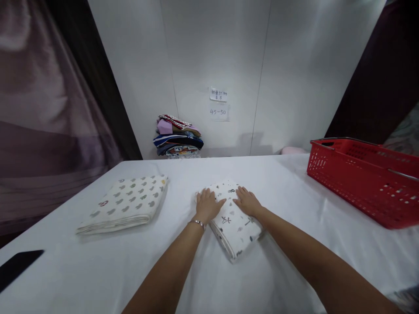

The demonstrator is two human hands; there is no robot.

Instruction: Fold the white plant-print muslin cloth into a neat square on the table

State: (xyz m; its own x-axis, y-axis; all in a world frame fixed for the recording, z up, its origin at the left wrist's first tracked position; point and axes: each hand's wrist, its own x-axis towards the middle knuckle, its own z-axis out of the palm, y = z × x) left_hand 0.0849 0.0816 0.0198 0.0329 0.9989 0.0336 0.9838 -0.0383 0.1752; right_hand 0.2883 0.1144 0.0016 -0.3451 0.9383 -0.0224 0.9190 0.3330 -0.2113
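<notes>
A folded white cloth point(234, 224) with small grey and dark prints, some like palm trees, lies at a slant in the middle of the table. On its left edge my left hand point(207, 206) rests flat, fingers stretched forward, a bracelet round the wrist. My right hand point(247, 201) lies on the opposite edge with its fingers extended. Both palms press down on the fabric, and neither hand grips it. To the left, a larger folded white cloth point(126, 203) with grey mushroom-like prints lies apart from my hands.
At the right edge of the white-covered table point(157, 261) stands a red plastic basket point(360, 179). A flat black object point(19, 266) lies at the near left. Behind the table is a pile of folded fabrics point(178, 137) against the wall, near two paper signs point(218, 112).
</notes>
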